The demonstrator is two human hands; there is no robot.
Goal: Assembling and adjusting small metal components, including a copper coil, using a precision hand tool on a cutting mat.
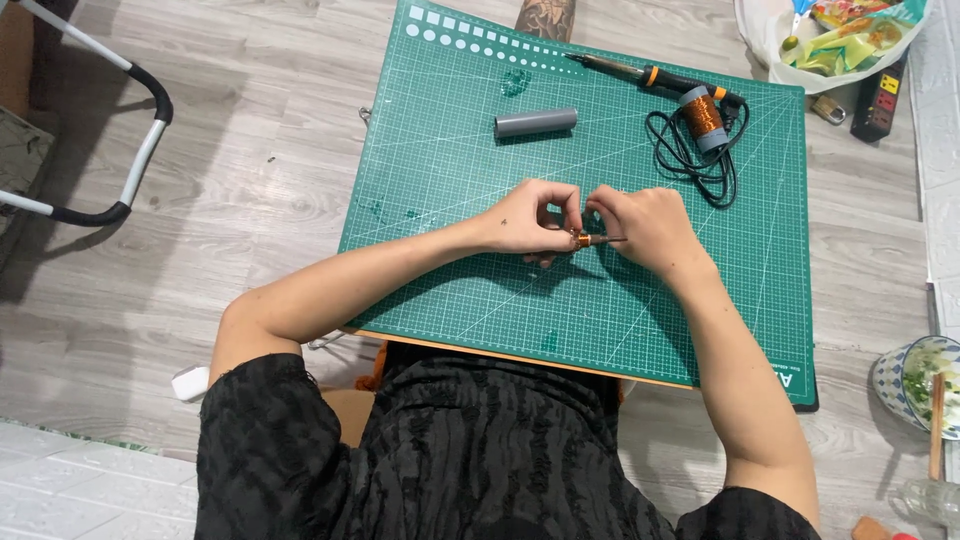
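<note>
Both hands are meeting at centre frame over the green gridded cutting mat (440,200). Left hand (527,222) is pinching a small coil of copper-coloured wire (580,239) wound on a thin dark rod (606,240), fingers curled around it from the left. Right hand (645,226) is closing on the same rod from the right, fingertips clenched at the coil end; the rod tip is poking out just under that hand. Coil is sitting slightly above the mat, between the two hands, so both are grasping one piece. Short grey plastic tube (536,122) is lying on its side on the mat, upper centre, well apart from the hands. Soldering iron with orange-and-black handle (650,76) is lying along the mat's upper right, next to a spool of copper wire (702,117) resting on a loose black cable (690,160). Patterned bowl with greens (915,385) is sitting on the floor at right edge. White bag of packets (830,35) is at the top right corner.
</note>
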